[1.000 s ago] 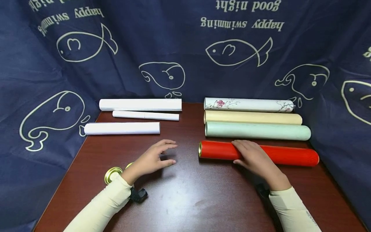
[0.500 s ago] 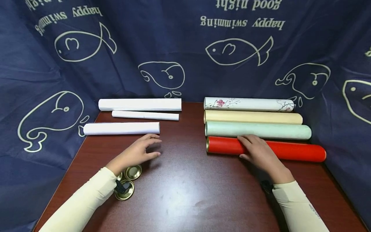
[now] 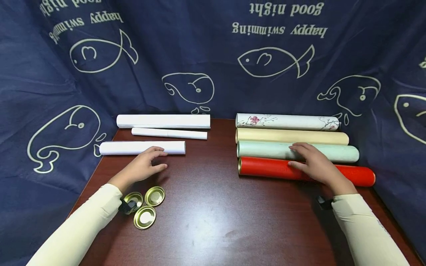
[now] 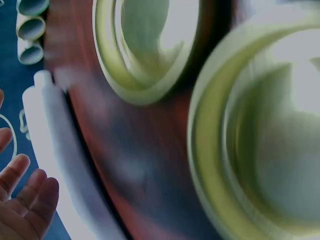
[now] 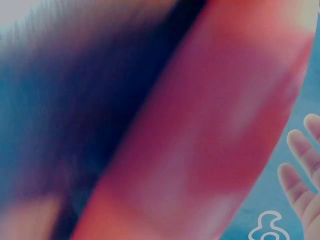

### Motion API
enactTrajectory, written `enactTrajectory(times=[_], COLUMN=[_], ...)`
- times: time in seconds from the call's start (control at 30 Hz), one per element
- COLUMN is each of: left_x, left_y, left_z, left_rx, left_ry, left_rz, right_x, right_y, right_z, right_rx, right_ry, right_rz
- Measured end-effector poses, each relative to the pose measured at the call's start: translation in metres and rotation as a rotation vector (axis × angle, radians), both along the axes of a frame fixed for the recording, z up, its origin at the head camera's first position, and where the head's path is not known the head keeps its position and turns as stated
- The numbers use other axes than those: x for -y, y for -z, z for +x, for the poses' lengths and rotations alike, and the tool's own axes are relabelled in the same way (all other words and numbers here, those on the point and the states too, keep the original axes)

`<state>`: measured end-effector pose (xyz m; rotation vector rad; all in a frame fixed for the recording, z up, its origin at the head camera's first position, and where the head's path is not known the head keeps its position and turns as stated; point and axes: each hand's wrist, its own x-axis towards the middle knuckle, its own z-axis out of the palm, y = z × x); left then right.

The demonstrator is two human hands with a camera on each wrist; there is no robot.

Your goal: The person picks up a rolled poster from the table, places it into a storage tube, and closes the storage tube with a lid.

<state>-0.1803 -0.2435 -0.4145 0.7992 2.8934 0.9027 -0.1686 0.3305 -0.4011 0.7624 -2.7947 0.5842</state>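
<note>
In the head view my left hand (image 3: 141, 168) hovers near the front edge of a white paper roll (image 3: 133, 147), fingers loosely spread and holding nothing. Under its wrist lie round gold lids (image 3: 154, 195), which loom large in the left wrist view. My right hand (image 3: 317, 164) is over a red tube (image 3: 263, 167) and a pale green tube (image 3: 263, 149), partly covering both. Its fingers (image 5: 300, 150) look relaxed and grip nothing in the right wrist view. Whether the right fingertips touch the green tube cannot be told.
Behind the green tube lie a cream tube (image 3: 289, 136) and a white tube with blossom print (image 3: 293, 122). At the back left are a thin white roll (image 3: 169, 133) and a thicker white roll (image 3: 163, 121). A dark blue curtain (image 3: 223, 55) surrounds the table (image 3: 213, 207).
The red tube was moved back against the green one, and my right hand has let go of it, shifting right and up. My left hand has moved left, uncovering the gold lids.
</note>
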Motion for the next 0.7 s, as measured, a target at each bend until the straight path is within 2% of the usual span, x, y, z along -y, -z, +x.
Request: enactTrajectory(times=[0.2,0.37,0.53,0.7], left_x=[0.013,0.022,0.029,0.035], left_y=[-0.005,-0.005,-0.003,0.0], left_z=[-0.015,-0.024,-0.032,-0.036], left_rx=[-0.012,-0.033,-0.094,-0.07], left_ry=[-0.049,-0.088,-0.11,-0.171], left_rz=[-0.041,-0.076,-0.156,-0.25], right_x=[-0.014,-0.016,-0.01,-0.007], right_y=[-0.008,-0.009,-0.011,-0.012], right_z=[-0.021,-0.036,-0.045,-0.051], right_rx=[0.023,0.055,0.113,0.141], right_ry=[-0.006,-0.019,-0.036,-0.05], right_rz=[0.035,0.083,0.129,0.165])
